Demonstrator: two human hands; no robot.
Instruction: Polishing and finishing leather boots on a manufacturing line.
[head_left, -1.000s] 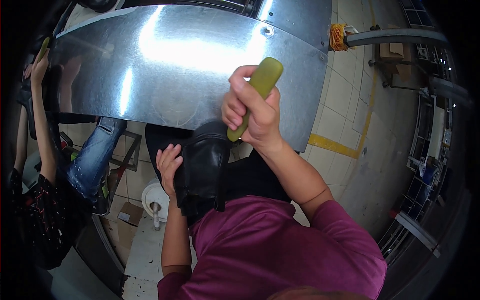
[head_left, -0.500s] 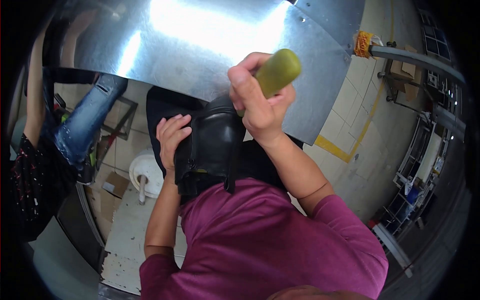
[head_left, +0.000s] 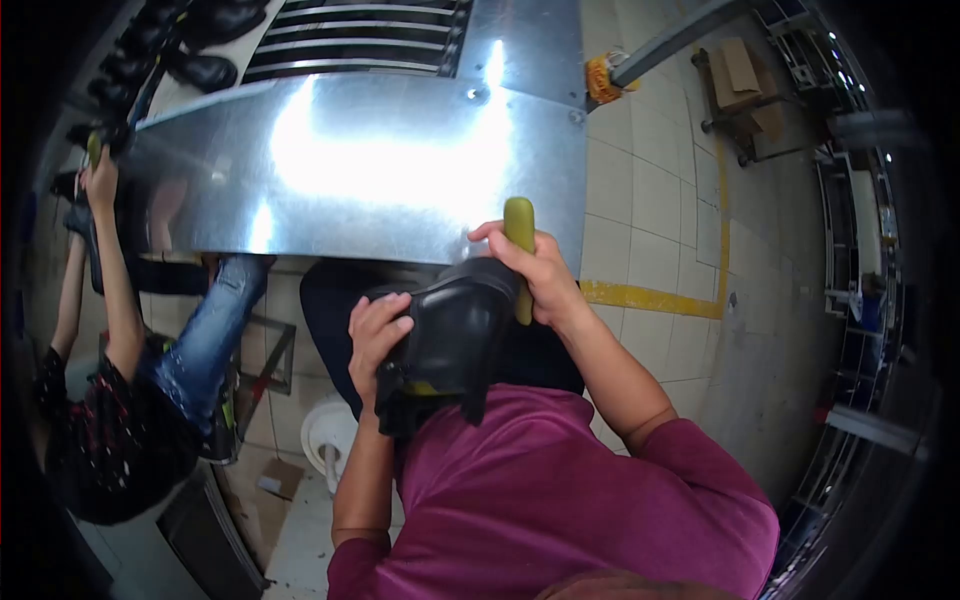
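The boot (head_left: 455, 330) sits between the hands, the bench (head_left: 350, 232) beyond it; its length runs benchward, leaning right. At the boot's far right edge, the right hand (head_left: 541, 276) is the nearer, grip clamped round a green bar (head_left: 519, 222) pointing benchward. The left hand (head_left: 378, 335) lies along the boot's left side; thumb hidden, I cannot tell its grip.

I can't read any words, numbers or signs from here; the pale label (head_left: 269, 484) on the cardboard box (head_left: 288, 474) is too small to make out.
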